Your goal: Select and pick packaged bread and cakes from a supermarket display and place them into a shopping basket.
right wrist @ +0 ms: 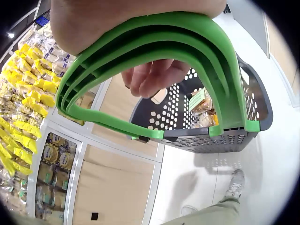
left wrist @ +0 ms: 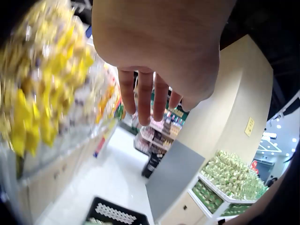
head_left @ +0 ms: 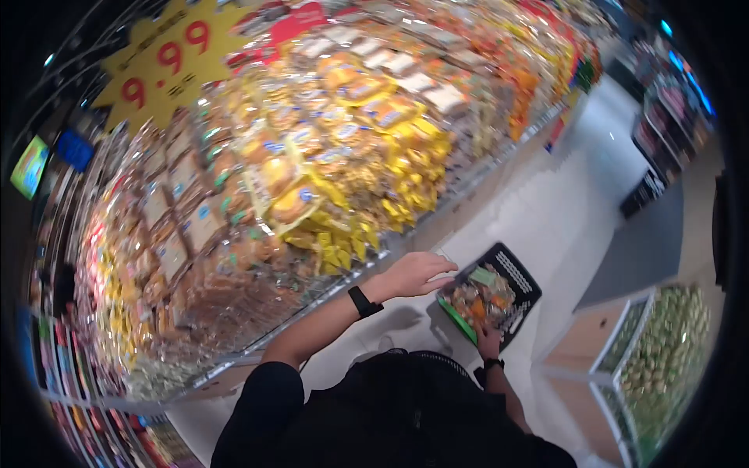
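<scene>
My right hand grips the green handle of a black shopping basket. In the right wrist view the fingers curl under the handle's bar. Packaged food lies inside the basket, including a pack with a pale green label. The basket hangs at my right side above the floor. My left hand reaches out between the snack display and the basket and holds nothing. Its fingers extend loosely in the left wrist view. Nearest to it are the display's edge and the basket's rim.
A long display heaped with wrapped snacks runs along my left, under a yellow price sign. A bin of green-wrapped goods stands to the right. Pale floor runs between them. More shelves stand farther off.
</scene>
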### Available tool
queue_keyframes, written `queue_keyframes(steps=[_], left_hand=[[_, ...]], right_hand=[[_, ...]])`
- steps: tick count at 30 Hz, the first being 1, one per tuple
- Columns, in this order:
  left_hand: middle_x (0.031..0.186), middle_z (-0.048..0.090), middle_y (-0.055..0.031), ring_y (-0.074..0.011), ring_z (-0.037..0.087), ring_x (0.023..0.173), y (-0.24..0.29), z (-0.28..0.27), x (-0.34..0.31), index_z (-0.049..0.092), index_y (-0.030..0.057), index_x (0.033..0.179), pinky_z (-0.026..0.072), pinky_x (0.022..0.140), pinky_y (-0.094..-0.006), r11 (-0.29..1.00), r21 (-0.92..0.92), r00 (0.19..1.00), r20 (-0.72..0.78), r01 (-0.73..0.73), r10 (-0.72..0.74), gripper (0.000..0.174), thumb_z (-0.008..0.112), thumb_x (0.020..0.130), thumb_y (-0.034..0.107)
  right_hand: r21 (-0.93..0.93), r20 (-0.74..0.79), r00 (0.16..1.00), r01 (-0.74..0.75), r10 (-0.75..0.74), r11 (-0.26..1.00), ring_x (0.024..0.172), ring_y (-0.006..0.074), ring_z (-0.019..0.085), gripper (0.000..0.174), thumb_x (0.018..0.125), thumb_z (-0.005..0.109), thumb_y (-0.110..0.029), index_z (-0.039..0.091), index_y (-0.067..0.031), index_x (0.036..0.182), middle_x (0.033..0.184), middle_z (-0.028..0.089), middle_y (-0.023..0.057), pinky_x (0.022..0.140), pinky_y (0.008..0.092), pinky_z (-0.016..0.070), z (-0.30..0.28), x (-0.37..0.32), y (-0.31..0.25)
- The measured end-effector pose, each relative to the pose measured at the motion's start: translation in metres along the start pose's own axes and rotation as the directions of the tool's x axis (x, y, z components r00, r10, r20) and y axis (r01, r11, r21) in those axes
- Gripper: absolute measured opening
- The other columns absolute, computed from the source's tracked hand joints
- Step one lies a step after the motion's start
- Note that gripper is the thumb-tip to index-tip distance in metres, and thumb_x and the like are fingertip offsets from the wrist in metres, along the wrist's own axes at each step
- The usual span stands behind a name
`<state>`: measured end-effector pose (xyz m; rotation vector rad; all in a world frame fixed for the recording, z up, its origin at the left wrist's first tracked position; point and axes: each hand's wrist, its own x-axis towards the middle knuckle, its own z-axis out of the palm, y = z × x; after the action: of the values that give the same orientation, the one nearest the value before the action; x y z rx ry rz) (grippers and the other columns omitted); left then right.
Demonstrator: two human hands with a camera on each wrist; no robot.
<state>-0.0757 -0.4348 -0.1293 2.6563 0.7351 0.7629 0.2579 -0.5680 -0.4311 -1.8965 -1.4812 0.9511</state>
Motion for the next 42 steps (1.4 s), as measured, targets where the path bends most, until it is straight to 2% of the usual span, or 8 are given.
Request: queue_keyframes(steps=[2,6,12,14,15,18,24,42], left_hand=[[0.117,0.064,-0.0102,-0.0280,0.061,0.107,-0.008,0.103,0.022,0.059,0.0089,0.125,0.0495,0.088,-0.0384,0.960,-0.198,0.958,0.249,0.197,-0.145,0.041,0.067,0.091,0.029],[0.153,0.040,-0.0124,-0.0389,0.034,0.142,-0.006,0.239,0.031,0.036,0.0156,0.150,0.0270,0.113,-0.0619,0.982,0.095,0.692,0.699,0.162,-0.182,0.079,0.073,0.084,0.038],[0.111,0.070,-0.0133,-0.0351,0.063,0.111,-0.025,0.321,0.057,0.063,0.0147,0.119,0.0427,0.102,-0.0533,0.985,0.073,0.581,0.800,0.155,-0.151,0.038,0.067,0.087,0.034],[0.084,0.071,-0.0133,-0.0340,0.070,0.085,-0.029,0.328,0.073,0.069,0.0141,0.097,0.0533,0.081,-0.0489,0.976,0.079,0.546,0.818,0.203,-0.180,0.024,0.065,0.087,0.035],[0.081,0.070,-0.0174,-0.0349,0.070,0.078,-0.032,0.332,0.079,0.072,0.0158,0.097,0.0556,0.069,-0.0478,0.983,0.086,0.543,0.824,0.163,-0.162,0.024,0.064,0.084,0.034],[0.081,0.070,-0.0181,-0.0352,0.070,0.080,-0.038,0.341,0.093,0.074,0.0170,0.099,0.0555,0.073,-0.0479,0.980,0.174,0.464,0.863,0.094,-0.198,0.024,0.063,0.081,0.028],[0.081,0.071,-0.0192,-0.0358,0.071,0.079,-0.069,0.345,0.120,0.076,0.0126,0.093,0.0567,0.075,-0.0461,0.983,0.092,0.502,0.850,0.160,-0.162,0.029,0.064,0.069,0.023],[0.076,0.069,-0.0171,-0.0367,0.069,0.075,-0.187,0.360,0.241,0.074,0.0101,0.084,0.0551,0.071,-0.0486,0.973,-0.168,0.638,0.769,0.158,0.029,0.020,0.064,0.073,0.023]], right_hand=[[-0.118,-0.056,0.997,-0.056,0.050,0.991,0.080,0.0399,0.066,0.039,0.092,0.061,-0.041,0.071,-0.0033,0.093,0.084,0.069,0.0224,0.071,0.0481,0.0508,-0.027,0.001,-0.049],[-0.090,-0.071,0.996,-0.050,0.044,0.995,0.077,0.0366,0.067,0.029,0.092,0.060,-0.035,0.069,-0.0077,0.086,0.077,0.068,0.0151,0.068,0.0478,0.0517,-0.038,0.031,-0.028],[-0.028,-0.088,0.993,-0.085,0.082,0.996,0.074,0.0367,0.066,0.029,0.091,0.061,-0.034,0.070,-0.0074,0.087,0.076,0.068,0.0150,0.066,0.0481,0.0514,-0.066,0.062,-0.005],[-0.013,-0.056,0.994,-0.099,0.098,0.995,0.075,0.0366,0.067,0.029,0.091,0.061,-0.034,0.070,-0.0073,0.088,0.076,0.069,0.0149,0.067,0.0483,0.0517,-0.072,0.066,-0.002],[-0.025,-0.019,0.996,-0.091,0.090,0.996,0.077,0.0361,0.067,0.029,0.092,0.059,-0.035,0.070,-0.0083,0.088,0.078,0.070,0.0140,0.070,0.0483,0.0527,-0.076,0.070,0.000],[-0.061,0.032,0.997,-0.063,0.066,0.996,0.080,0.0351,0.068,0.028,0.092,0.057,-0.034,0.070,-0.0093,0.085,0.081,0.071,0.0126,0.073,0.0492,0.0535,-0.083,0.082,0.002],[-0.075,0.038,0.999,0.030,-0.027,0.997,0.075,0.0370,0.067,0.026,0.092,0.057,-0.030,0.068,-0.0077,0.081,0.076,0.069,0.0142,0.070,0.0504,0.0526,-0.097,0.119,0.003],[-0.070,0.086,0.966,-0.237,0.243,0.969,0.075,0.0363,0.067,0.027,0.093,0.057,-0.026,0.070,-0.0023,0.093,0.080,0.069,0.0189,0.070,0.0431,0.0517,-0.135,0.269,-0.002]])
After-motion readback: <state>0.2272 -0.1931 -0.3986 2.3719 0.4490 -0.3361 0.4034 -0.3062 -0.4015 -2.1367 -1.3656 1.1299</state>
